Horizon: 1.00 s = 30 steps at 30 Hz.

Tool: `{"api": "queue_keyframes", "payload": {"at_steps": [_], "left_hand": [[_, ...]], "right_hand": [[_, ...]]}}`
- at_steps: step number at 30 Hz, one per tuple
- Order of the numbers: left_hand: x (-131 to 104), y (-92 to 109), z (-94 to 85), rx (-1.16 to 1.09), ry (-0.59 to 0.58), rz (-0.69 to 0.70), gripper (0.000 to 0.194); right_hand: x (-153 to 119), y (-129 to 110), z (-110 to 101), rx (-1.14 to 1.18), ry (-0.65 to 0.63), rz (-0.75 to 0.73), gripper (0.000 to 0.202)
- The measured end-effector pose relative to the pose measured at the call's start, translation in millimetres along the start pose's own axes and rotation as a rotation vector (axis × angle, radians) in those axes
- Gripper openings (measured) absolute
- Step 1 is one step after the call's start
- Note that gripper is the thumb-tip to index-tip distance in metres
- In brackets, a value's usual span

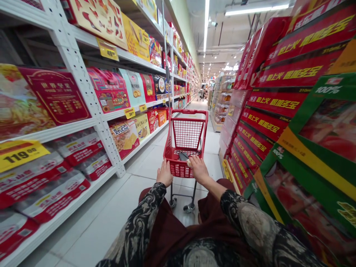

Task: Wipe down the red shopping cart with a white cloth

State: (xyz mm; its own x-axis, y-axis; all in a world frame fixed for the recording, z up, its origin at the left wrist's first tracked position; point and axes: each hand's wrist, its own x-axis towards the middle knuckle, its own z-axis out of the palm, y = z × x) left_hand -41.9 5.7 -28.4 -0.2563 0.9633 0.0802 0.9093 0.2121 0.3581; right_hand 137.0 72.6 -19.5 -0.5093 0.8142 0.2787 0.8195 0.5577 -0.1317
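Observation:
A small red shopping cart (189, 129) stands upright in front of me, with a mesh basket and castor wheels. My left hand (165, 173) is closed on the near left corner of its basket. Over the near right part of the rim, my right hand (198, 167) is curled with its fingers bent down. A small pale thing (189, 162) shows at those fingers; its kind is not clear. Inside the basket lies a dark grey object (183, 156), partly hidden by the rim.
White shelving (104, 111) with boxed snacks and bottle packs runs along the left. Stacked red drink cartons (258, 122) and green boxes (314, 148) rise close on the right. A tiled floor (141, 159) leads down the aisle, where another cart (200, 94) and a person (205, 92) appear far off.

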Motion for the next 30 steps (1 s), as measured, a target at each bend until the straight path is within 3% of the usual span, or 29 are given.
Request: {"api": "queue_keyframes", "payload": {"at_steps": [7, 10, 16, 19, 22, 26, 30], "left_hand": [[-2, -1, -11.9, 0.078, -0.106, 0.06, 0.069], [-3, -11, -14.8, 0.104, -0.118, 0.072, 0.069], [-1, -38, -11.4, 0.042, -0.092, -0.071, 0.07], [1, -39, -8.5, 0.001, -0.091, -0.048, 0.069], [2, -32, -8.9, -0.041, -0.098, -0.021, 0.07], [-2, -28, -10.2, -0.019, -0.1, -0.012, 0.071], [-13, -32, -5.7, 0.053, -0.116, -0.017, 0.07]], "right_hand": [[28, -54, 2, 0.03, -0.039, -0.139, 0.044], [37, -64, 1, 0.037, -0.022, -0.166, 0.041], [30, -25, 4, 0.002, -0.017, -0.178, 0.038], [24, -3, 6, -0.004, 0.01, -0.18, 0.04], [20, -1, 10, -0.022, 0.072, -0.182, 0.04], [28, -29, 20, -0.019, 0.15, -0.392, 0.042], [47, -58, 33, -0.006, 0.127, -0.657, 0.039]]}}
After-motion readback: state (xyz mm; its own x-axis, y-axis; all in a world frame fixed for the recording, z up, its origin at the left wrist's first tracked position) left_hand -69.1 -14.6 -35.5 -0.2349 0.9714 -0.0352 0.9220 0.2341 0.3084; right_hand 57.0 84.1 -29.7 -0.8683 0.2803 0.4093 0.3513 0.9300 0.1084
